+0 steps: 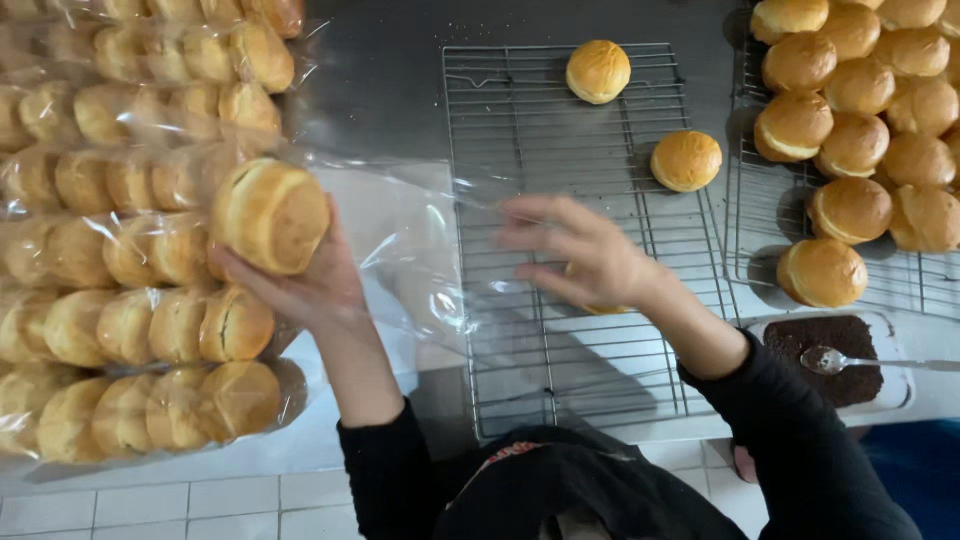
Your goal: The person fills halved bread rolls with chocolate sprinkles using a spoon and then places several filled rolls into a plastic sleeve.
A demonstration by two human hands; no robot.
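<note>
Lying at far left on the bench (390,90), bagged buns (120,250) fill clear plastic in rows. Next to them the left hand (300,285) cups a bun (270,215) from below, fingers closed around its underside, holding it at the open mouth of a bag (400,240). Right of that, the right hand (585,255) hovers low over a wire rack (520,130), fingers spread and blurred; something bun-coloured shows beneath the palm, but whether the grip holds it I cannot tell. Two loose buns (598,70) sit farther back on the rack. At right, a second rack (745,200) carries piled filled buns (850,120), and near it a tray of dark crumbs (835,350) holds a spoon (830,360).
</note>
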